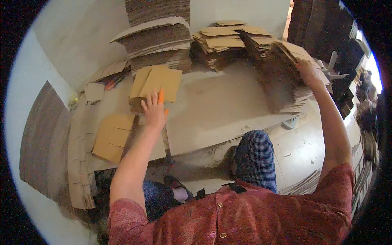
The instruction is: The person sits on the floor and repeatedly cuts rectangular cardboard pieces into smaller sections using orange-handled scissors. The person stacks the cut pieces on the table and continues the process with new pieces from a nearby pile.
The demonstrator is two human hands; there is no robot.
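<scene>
Pale walls close the upper left of the frame; a dusty grey tabletop [220, 110] runs across the centre, loaded with cardboard.

Your left hand [154, 109] lies palm down at centre left, fingers [145, 105] spread flat and released, pressing on the near edge of a small stack of folded cardboard blanks [157, 81]. Orange fingertip covers show on two digits. That stack sits on the tabletop just above the hand, tan faces up.

Your right hand [308, 71] reaches to the upper right, fingers clenched over the top edge of a leaning bundle of cardboard sheets [283, 77]. The bundle stands tilted on its edges at the right end of the tabletop, corrugated edges facing you.

Behind both, along the top of the frame: a tall cardboard pile [157, 36] at centre left, and lower, loosely stacked cardboard piles [224, 43] at centre.

Lower left: a loose cardboard blank [112, 136] overhangs the tabletop edge, with flat sheets [79, 163] piled beside it.

Bottom of frame: your red patterned shirt [245, 220], with a knee in blue trousers [255, 157] above it.
</scene>
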